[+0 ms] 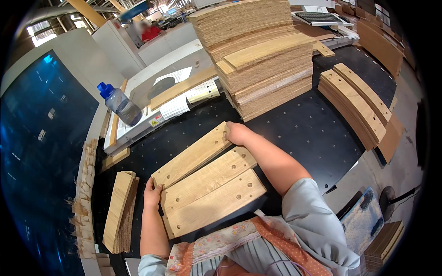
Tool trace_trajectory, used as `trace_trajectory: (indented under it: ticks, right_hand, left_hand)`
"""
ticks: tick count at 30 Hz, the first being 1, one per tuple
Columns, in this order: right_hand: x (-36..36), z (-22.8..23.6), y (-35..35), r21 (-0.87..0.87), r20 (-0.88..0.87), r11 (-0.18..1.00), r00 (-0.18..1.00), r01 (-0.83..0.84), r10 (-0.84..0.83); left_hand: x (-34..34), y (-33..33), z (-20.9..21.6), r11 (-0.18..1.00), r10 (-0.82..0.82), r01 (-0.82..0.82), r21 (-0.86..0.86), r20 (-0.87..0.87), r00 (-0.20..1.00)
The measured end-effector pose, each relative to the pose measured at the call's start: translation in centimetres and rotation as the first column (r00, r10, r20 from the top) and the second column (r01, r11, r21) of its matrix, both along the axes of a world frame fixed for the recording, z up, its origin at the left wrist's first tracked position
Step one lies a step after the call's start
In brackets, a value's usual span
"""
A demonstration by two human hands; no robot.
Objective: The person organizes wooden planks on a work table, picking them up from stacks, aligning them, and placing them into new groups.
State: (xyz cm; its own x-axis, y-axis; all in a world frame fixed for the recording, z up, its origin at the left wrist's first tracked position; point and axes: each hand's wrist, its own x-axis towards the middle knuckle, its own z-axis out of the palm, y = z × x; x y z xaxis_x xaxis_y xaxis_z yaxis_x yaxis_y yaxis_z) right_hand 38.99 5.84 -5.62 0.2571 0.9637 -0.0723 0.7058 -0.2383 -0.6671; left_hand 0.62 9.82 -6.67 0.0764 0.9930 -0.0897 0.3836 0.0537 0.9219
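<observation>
A pale wooden board (195,153) with drilled holes is held by its two ends, slanting up to the right. My left hand (152,195) grips its near left end, fingers closed round the edge. At the far right end my right hand (236,133) is closed on the same board, thumb near a hole. Just on my side of it lie a second drilled board (209,181) and a third drilled board (212,205), edge against edge. A narrow dark gap shows between the held board and the second one.
A tall stack of boards (276,85) rises at the back of the black perforated table (299,133). Drilled boards (354,103) are piled at the right, and a small leaning stack (119,211) stands at the left. A blue-capped bottle (124,109) sits on the white machine ledge (142,133).
</observation>
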Motion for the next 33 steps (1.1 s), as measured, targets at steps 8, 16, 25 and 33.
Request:
trace_trajectory:
  ticks: [8,16,25,33]
  right_hand:
    - [-1.9,3.2,-4.8,0.267,-0.044,0.959,0.996,0.091,-0.083]
    - [-2.6,1.9,-10.6,0.055,0.209,0.971,0.948,0.233,-0.239]
    - [-5.1,1.8,-11.1,0.107,0.098,0.946,0.944,0.305,-0.315]
    - [-8.8,5.8,-16.6,0.251,0.090,0.937,0.959,0.241,-0.270]
  left_hand:
    - [-1.9,-0.6,1.7,0.987,-0.134,0.112,0.115,0.207,0.969]
    - [-2.5,-4.6,2.4,0.964,-0.171,0.238,0.119,-0.409,0.896]
    - [-3.4,-6.5,0.7,0.935,-0.168,0.248,0.252,-0.302,0.938]
    - [-8.1,-8.9,2.6,0.909,-0.154,0.227,0.350,-0.222,0.963]
